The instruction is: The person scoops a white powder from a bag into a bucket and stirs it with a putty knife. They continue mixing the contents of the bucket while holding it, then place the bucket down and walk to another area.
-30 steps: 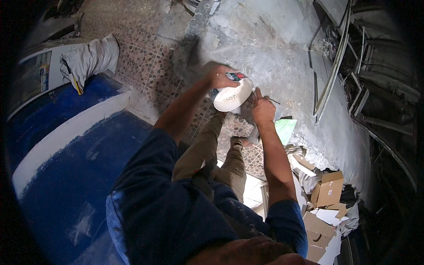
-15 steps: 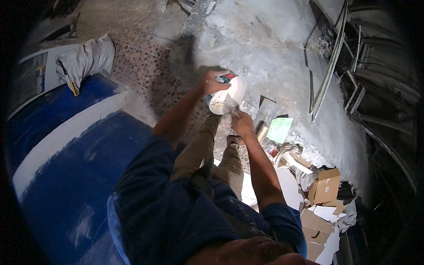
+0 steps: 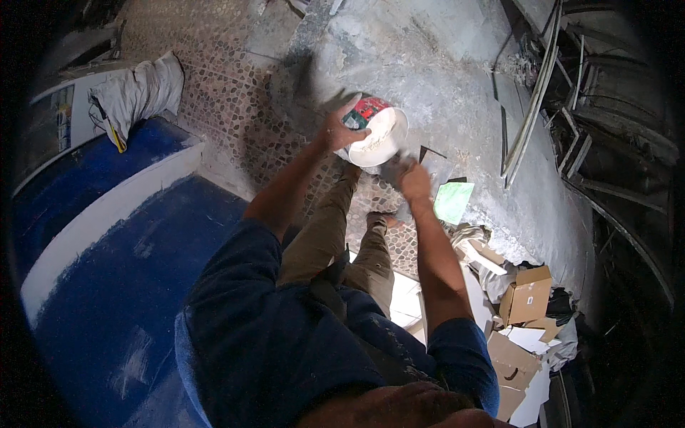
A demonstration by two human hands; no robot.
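Note:
My left hand (image 3: 341, 130) grips the side of a white plastic bucket (image 3: 369, 158), its thumb over the rim. The bucket is tilted, and its outside carries a red and green label. A whitish paste (image 3: 379, 132) coats the inside. Just right of the bucket, my right hand (image 3: 415, 180) is closed round the handle of a putty knife (image 3: 397, 165). Motion smears the knife's grey blade, which is close to the bucket's rim; I cannot tell whether they touch.
A grey plastered surface (image 3: 435, 78) spreads beyond the bucket. To the right are a light green sheet (image 3: 454, 201), cardboard boxes (image 3: 526, 299) and long metal strips (image 3: 531, 107). Blue-painted panels (image 3: 135, 271) with a white band and a stuffed white sack (image 3: 150, 89) stand left. Pebble-patterned tiles (image 3: 228, 107) cover the floor.
The bucket and my left hand have moved slightly up and right, and more of the label shows. My right hand has drawn the putty knife out of the bucket toward the right.

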